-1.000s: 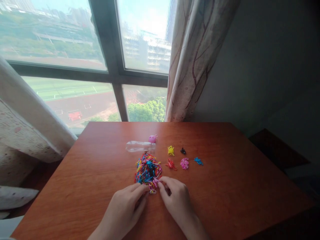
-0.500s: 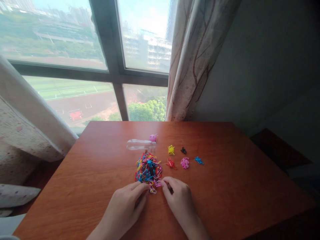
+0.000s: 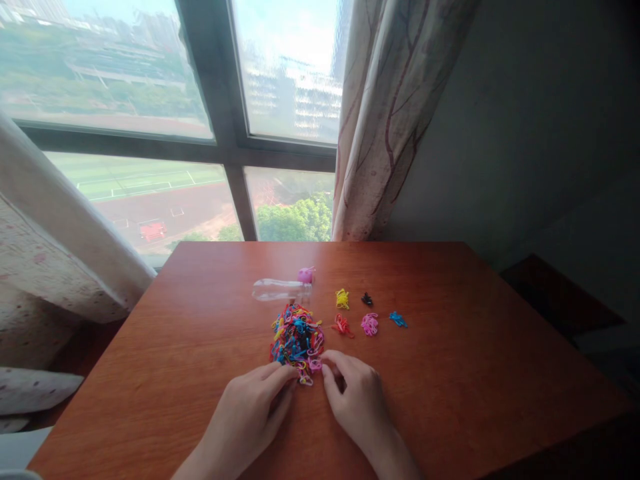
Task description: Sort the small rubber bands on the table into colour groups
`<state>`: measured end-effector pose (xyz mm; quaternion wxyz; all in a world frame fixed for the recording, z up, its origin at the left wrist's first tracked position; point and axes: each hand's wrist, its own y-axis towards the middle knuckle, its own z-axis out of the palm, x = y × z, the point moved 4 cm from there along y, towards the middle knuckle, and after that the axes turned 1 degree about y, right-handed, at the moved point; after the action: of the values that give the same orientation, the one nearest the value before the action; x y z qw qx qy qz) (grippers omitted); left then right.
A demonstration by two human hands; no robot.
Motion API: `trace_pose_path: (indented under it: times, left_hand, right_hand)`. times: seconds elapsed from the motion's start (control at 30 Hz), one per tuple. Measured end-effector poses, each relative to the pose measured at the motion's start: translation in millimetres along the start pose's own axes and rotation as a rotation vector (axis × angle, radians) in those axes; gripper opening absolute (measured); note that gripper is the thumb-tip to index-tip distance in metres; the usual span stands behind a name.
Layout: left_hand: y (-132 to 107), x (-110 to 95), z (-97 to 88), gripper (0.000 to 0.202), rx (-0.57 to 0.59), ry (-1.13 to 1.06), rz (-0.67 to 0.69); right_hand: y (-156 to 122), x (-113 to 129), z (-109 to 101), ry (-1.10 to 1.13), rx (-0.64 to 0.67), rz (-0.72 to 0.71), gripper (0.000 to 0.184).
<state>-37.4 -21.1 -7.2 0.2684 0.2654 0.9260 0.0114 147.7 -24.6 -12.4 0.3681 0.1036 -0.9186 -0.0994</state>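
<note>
A heap of thin coloured loops (image 3: 295, 337), which look like small rubber bands, lies in the middle of the table. My left hand (image 3: 257, 403) rests at its front left, with forefinger and thumb pinched close together at the heap's edge; whatever lies between them is hidden. My right hand (image 3: 355, 387) is at the front right, thumb and forefinger slightly apart beside a pink rubber band (image 3: 315, 365). A pale pink band (image 3: 306, 382) lies between the hands. To the right are small sorted clusters: yellow (image 3: 343, 299), black (image 3: 367, 299), red (image 3: 343, 326), pink (image 3: 370, 324) and blue (image 3: 399, 319).
Behind the heap, a clear plastic bottle (image 3: 277, 290) lies on its side, a pink cap (image 3: 306, 275) by its mouth end. The wooden table (image 3: 450, 373) reaches to a window with curtains (image 3: 385, 120) on both sides. Something white (image 3: 23, 450) shows at the lower left.
My right thumb and forefinger have parted a little, and the pink band beside them now sits bunched against the heap. My left hand has hardly moved.
</note>
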Motion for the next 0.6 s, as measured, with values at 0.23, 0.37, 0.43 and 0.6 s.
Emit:
trace_pose_path:
  times: [0.23, 0.37, 0.43, 0.6]
  left_hand:
    - [0.3, -1.3, -0.5, 0.025, 0.007, 0.007, 0.005]
    - [1.2, -3.8, -2.3, 0.024, 0.007, 0.019, 0.016]
    - [1.9, -5.1, -2.9, 0.023, 0.01, 0.02, 0.023]
    - [2.4, -6.5, -3.7, 0.023, 0.002, 0.022, 0.031]
  right_hand:
    - [0.7, 2.5, -0.4, -0.047, 0.047, 0.023, 0.017]
    - [1.2, -0.6, 2.8, -0.042, 0.05, 0.028, 0.013]
    - [1.3, -1.3, 3.5, -0.033, 0.046, 0.017, 0.013]
    - [1.6, -2.6, 3.2, 0.001, 0.04, 0.013, 0.012]
